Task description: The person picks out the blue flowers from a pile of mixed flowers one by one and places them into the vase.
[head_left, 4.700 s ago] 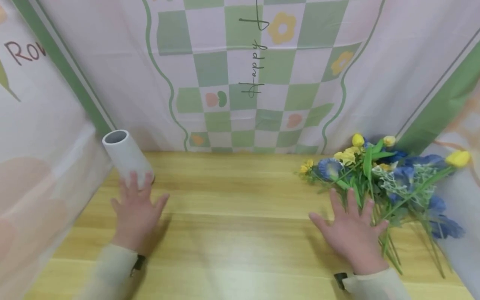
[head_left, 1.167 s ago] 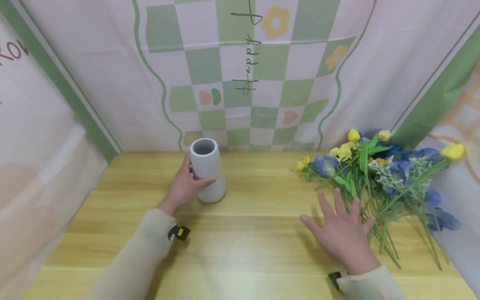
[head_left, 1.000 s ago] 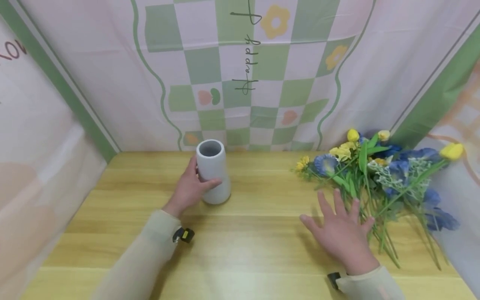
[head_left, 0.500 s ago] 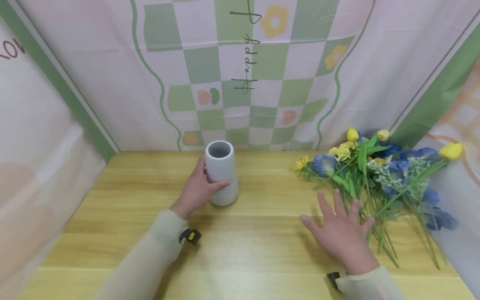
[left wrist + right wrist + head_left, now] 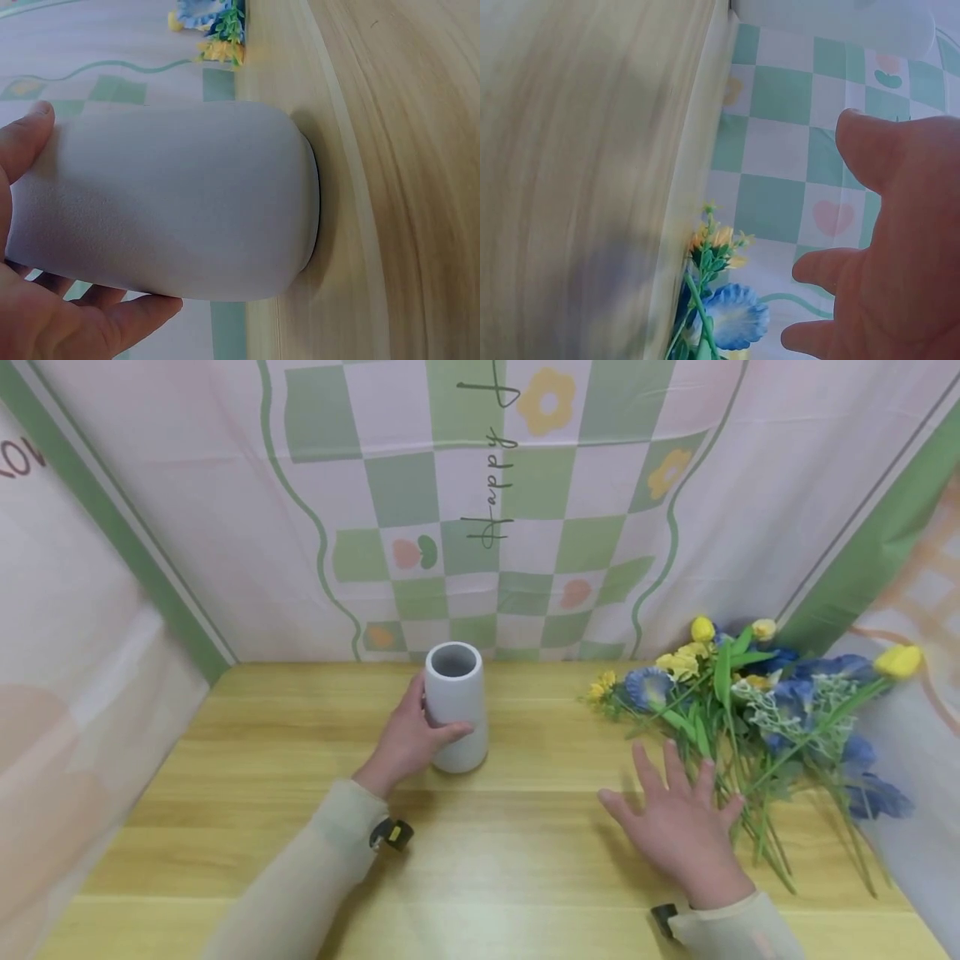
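The left hand (image 5: 408, 739) grips the pale vase (image 5: 457, 714), its thumb across the near face and its fingers curled round the left side. The vase is near the middle of the bench (image 5: 510, 877), toward the far edge. Its long axis is upright, mouth up; whether the base fully touches the wood I cannot tell. It lies to the far right of the left hand, the nearer hand, and to the far left of the right hand (image 5: 678, 831). The hands are well apart, the right one holding nothing, fingers spread beside the flowers (image 5: 776, 743). These lie heaped at the right, most heads pointing far, stems mostly toward the near edge.
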`<state>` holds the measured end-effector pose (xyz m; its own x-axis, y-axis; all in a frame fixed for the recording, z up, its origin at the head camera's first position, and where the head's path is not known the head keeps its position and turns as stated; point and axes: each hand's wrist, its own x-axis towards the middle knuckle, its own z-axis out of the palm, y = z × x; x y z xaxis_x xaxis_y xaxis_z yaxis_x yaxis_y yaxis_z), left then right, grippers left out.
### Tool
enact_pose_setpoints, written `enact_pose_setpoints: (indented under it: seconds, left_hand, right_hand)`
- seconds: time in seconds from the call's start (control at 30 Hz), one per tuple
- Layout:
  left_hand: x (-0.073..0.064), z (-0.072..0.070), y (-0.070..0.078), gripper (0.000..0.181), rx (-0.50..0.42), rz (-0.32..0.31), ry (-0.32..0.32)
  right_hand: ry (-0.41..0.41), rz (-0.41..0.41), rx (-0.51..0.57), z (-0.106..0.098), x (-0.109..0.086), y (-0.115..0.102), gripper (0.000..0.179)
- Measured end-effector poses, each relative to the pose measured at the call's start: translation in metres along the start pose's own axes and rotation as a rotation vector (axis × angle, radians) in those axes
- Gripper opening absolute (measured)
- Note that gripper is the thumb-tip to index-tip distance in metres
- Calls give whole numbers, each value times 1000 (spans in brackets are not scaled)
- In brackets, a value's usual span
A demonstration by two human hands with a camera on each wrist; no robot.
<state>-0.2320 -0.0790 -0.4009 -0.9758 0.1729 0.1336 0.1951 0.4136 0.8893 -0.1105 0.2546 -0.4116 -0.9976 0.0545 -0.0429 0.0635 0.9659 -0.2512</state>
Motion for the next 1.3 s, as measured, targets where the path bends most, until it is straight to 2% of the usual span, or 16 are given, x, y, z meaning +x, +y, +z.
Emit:
enact_pose_setpoints:
  seconds: [0.37, 0.6, 0.83, 0.9, 1.0, 1.2, 1.3]
  left_hand:
    - [2, 5, 2, 100, 7, 13, -8]
    - [2, 5, 2, 100, -2, -1, -7]
    - [0, 1, -2, 99, 30, 56, 5]
    - [-2, -3, -4, 98, 71, 92, 8]
    - [-8, -16, -8, 98, 179, 140, 2]
    - [-26, -49, -24, 86, 460, 234, -36]
    - [-35, -63, -33, 80, 601, 220, -44]
  right_hand:
    - [8, 17, -1, 1, 1, 4, 99]
    - [13, 10, -6, 2, 5, 10, 98]
    - [45, -43, 7, -3, 13, 19, 98]
    - [51, -59, 3, -7, 14, 24, 98]
    - [58, -68, -5, -13, 16, 31, 97]
    - [26, -60, 20, -20, 17, 39, 99]
    - [25, -47, 39, -21, 17, 46, 100]
